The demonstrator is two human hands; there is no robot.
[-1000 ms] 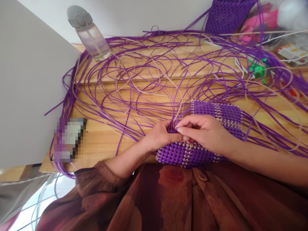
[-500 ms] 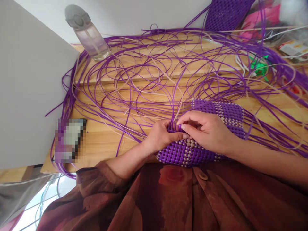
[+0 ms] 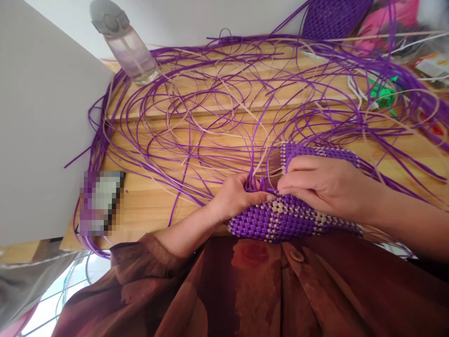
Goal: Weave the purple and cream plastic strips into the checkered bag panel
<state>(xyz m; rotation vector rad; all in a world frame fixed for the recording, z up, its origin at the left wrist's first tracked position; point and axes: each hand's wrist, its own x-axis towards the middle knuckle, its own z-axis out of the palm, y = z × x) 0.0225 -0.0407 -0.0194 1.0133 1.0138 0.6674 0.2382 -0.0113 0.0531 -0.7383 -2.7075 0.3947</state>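
Note:
In front of my body lies a woven purple and beige piece (image 3: 252,223), made of knotted plastic strands, like part of a basket. My left hand (image 3: 235,199) grips its upper edge, thumb on the near face and fingers behind. Several upright purple strands (image 3: 251,161) rise beside those fingers. A small purple loop (image 3: 262,182) stands up at the edge between my hands. My right hand (image 3: 315,183) is closed in a pinch just right of the loop, apparently on a strand; its fingertips partly hide it. Behind my right hand another patterned woven section (image 3: 298,150) shows.
Long loose purple and beige strands (image 3: 196,100) sprawl over the wooden table (image 3: 140,206). A clear bottle with a grey lid (image 3: 129,49) stands at the back left. A blurred-out phone-like object (image 3: 105,196) lies left. Purple weaving (image 3: 321,18), pink material and green plastic (image 3: 384,93) are back right.
My right hand has moved right, away from my left thumb, its pinch drawn off the small loop. The loop now stands uncovered. My left hand keeps its hold on the edge.

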